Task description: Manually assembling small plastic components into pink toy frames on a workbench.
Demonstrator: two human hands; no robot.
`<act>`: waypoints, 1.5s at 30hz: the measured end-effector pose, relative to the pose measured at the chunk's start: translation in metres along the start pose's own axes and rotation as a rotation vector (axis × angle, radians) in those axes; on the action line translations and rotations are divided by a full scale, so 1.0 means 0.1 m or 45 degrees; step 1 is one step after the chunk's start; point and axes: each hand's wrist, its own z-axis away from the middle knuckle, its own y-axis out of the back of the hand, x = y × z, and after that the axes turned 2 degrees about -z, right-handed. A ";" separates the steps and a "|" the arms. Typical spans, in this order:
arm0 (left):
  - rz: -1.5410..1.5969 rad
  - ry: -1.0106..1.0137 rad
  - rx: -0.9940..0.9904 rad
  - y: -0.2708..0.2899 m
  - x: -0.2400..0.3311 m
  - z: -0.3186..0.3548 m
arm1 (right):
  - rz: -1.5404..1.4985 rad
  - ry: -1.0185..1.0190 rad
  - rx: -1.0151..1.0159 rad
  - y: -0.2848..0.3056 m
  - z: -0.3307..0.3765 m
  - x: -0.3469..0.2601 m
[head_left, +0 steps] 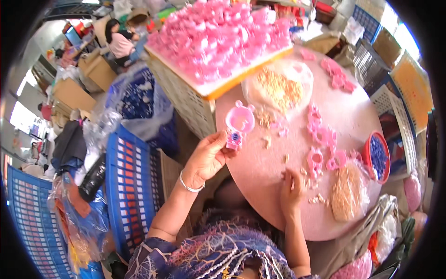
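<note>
My left hand (209, 156) is closed round the lower part of a pink plastic bear-shaped piece (240, 119). The piece has a round cup-like head with two ears, and a dark blue part shows in its body. It is held up beside the left edge of the round pink table (260, 186). My right hand (292, 186) lies low at the tabletop with its fingers loosely bent and somewhat apart; nothing shows in them. Small cream-coloured pieces (318, 199) are scattered next to it. Several pink bear-shaped frames (316, 160) lie just beyond.
A heaped tray of pink parts (223, 42) stands on a crate at the table's far left. A bag of cream pieces (281, 90), another clear bag (346, 193) and a red bowl of blue parts (377, 157) are on the table. A blue crate (132, 190) stands left. Another person (121, 44) sits behind.
</note>
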 end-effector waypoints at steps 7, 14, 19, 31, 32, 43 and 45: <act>-0.740 -0.793 0.149 -0.26 1.52 -0.70 | 0.133 0.238 -0.084 -0.01 0.00 -0.05; -1.681 -1.055 0.445 -0.13 2.67 -1.74 | 0.087 0.186 -0.134 -0.08 -0.07 -0.05; -1.887 -0.992 0.181 0.04 2.93 -2.12 | 0.070 0.183 -0.123 -0.06 -0.08 -0.03; -1.984 -2.178 0.610 -0.65 1.64 -1.20 | 0.058 0.238 -0.017 0.02 -0.09 0.02; -2.119 -2.156 0.559 -0.71 1.24 -0.95 | 0.051 0.245 0.016 0.01 -0.09 0.03; -1.938 -1.370 -0.200 -0.19 -1.22 0.08 | 0.775 -0.232 0.232 0.41 -0.47 0.20; -1.986 -1.358 -0.216 -0.21 -1.21 0.06 | 0.880 -0.220 0.155 0.41 -0.55 0.29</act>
